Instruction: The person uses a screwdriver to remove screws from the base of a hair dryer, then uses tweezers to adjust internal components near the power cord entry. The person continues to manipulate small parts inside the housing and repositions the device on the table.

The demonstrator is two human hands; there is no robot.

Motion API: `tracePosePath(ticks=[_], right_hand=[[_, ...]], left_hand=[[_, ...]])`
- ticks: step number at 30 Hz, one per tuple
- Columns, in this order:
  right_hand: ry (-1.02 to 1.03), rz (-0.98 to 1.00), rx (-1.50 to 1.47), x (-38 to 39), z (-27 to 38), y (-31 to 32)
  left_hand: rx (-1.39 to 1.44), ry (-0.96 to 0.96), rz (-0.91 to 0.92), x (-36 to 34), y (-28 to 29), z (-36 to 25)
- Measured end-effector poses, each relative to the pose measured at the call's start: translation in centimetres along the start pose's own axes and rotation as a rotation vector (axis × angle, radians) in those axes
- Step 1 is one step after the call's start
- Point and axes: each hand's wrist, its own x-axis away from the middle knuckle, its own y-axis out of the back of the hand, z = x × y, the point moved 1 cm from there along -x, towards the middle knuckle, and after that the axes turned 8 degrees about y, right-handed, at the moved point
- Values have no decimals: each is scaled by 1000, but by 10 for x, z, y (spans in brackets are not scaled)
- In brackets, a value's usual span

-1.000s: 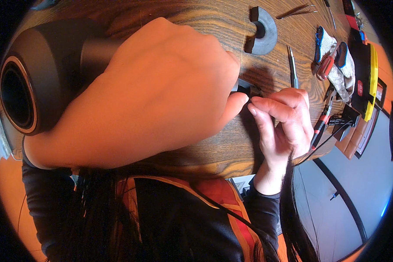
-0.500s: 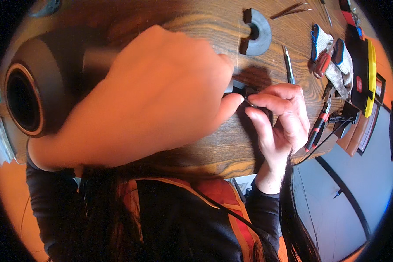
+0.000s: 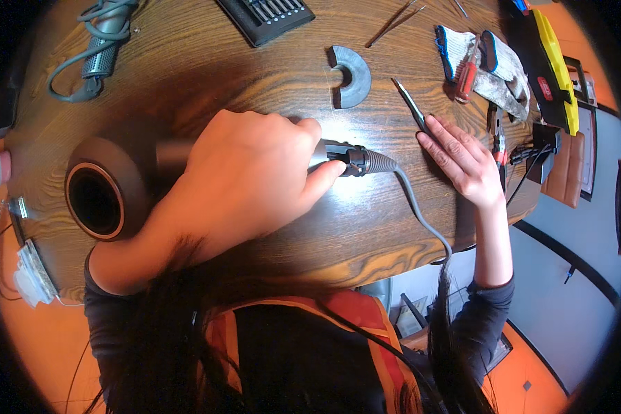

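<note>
A dark hair dryer lies on its side, its round, copper-rimmed opening toward me at the left. My left hand is wrapped over its handle, the thumb pressing beside an exposed black inner part at the handle's end. From there runs a ribbed grey cord sleeve with its cord. My right hand has its fingers together on the rear of a slim metal screwdriver, which lies on the table. The thumb of that hand is hidden.
A dark half-ring piece and tweezers lie beyond my hands. White gloves, a red-handled screwdriver and pliers are at the right. A black bit case and a cord-wrapped grey cylinder lie at the back.
My right hand has left the handle's end, where its fingers were pinched, and moved right onto the screwdriver. The left hand stays on the handle. The view has shifted.
</note>
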Motion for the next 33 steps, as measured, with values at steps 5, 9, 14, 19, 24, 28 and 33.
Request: tracePosePath(ticks=[5, 9, 14, 19, 24, 28, 33], right_hand=[[185, -44, 70, 7, -11, -6], [176, -191, 9, 0, -7, -8], [-506, -778, -164, -15, 42, 11], [-593, -1419, -420, -46, 87, 15], [-693, -1362, -465, -67, 94, 19], [-779, -1303, -522, -67, 91, 11], [-738, -1197, -684, -68, 101, 4]], left_hand=[[18, 7, 43, 2, 2, 0], [55, 0, 43, 1, 3, -1], [5, 26, 63, 1, 4, -1], [58, 21, 28, 2, 1, 1], [38, 7, 12, 4, 1, 1], [12, 3, 0, 5, -2, 2], [15, -13, -50, 6, -3, 2]])
